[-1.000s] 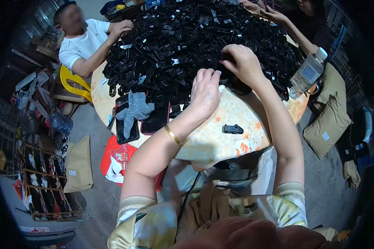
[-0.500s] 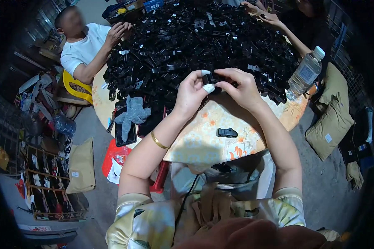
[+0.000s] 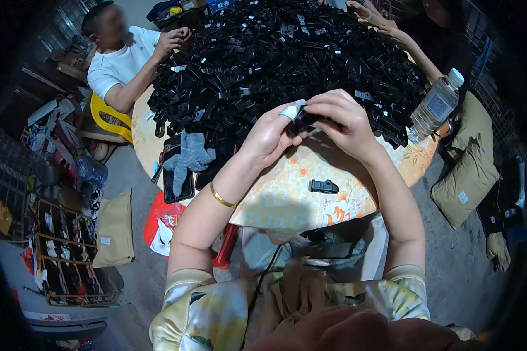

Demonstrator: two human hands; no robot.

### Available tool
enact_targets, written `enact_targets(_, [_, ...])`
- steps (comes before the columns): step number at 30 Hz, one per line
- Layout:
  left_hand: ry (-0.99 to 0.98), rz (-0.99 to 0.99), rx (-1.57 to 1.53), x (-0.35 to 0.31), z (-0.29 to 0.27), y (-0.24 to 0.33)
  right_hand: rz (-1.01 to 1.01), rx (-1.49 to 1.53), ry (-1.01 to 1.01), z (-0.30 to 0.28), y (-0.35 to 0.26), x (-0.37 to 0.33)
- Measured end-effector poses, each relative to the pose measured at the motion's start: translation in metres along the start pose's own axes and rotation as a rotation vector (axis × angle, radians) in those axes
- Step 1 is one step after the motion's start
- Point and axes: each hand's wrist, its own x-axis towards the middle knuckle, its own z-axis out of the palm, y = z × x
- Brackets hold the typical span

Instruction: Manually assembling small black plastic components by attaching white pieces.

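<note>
Both my hands meet over the near edge of a big heap of small black plastic parts (image 3: 246, 58). My left hand (image 3: 267, 133), white tape on its fingers, is closed around a black plastic part (image 3: 299, 117) that is mostly hidden by the fingers. The fingers of my right hand (image 3: 345, 124) are bent in and pinch at the same part from the other side. One loose black plastic clip-like piece (image 3: 324, 186) lies apart on the patterned tablecloth (image 3: 272, 202), nearer to me.
A grey glove (image 3: 191, 157) rests over a dark phone (image 3: 177, 188) at the table's left. A clear bottle (image 3: 434, 106) stands at the right. Two people work at the heap's far sides. Tan sacks (image 3: 465, 181) and a red bag (image 3: 161, 219) lie around the table.
My fingers have shifted around the part: the left hand has turned, and the right hand's fingers have curled further over it. The loose piece stays on the tablecloth.
</note>
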Motion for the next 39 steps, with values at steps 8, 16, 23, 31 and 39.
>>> enact_targets(8, [0.052, -0.082, 0.252, -0.001, -0.002, 0.004, -0.077, -0.246, -0.095, 0.009, -0.014, -0.002])
enact_targets(16, [-0.043, 0.038, 0.526, -0.005, 0.004, 0.000, 0.052, -0.044, -0.072, 0.011, -0.008, -0.005])
enact_targets(23, [-0.004, 0.101, 0.478, -0.011, 0.009, 0.007, 0.195, 0.131, -0.111, 0.002, -0.011, -0.001])
enact_targets(31, [-0.351, 0.494, 1.366, -0.011, 0.011, -0.041, 0.633, -0.068, 0.122, -0.011, 0.027, 0.004])
enact_targets(39, [-0.223, 0.624, 1.442, -0.020, 0.016, -0.027, 0.375, -0.901, -0.235, 0.034, 0.061, 0.040])
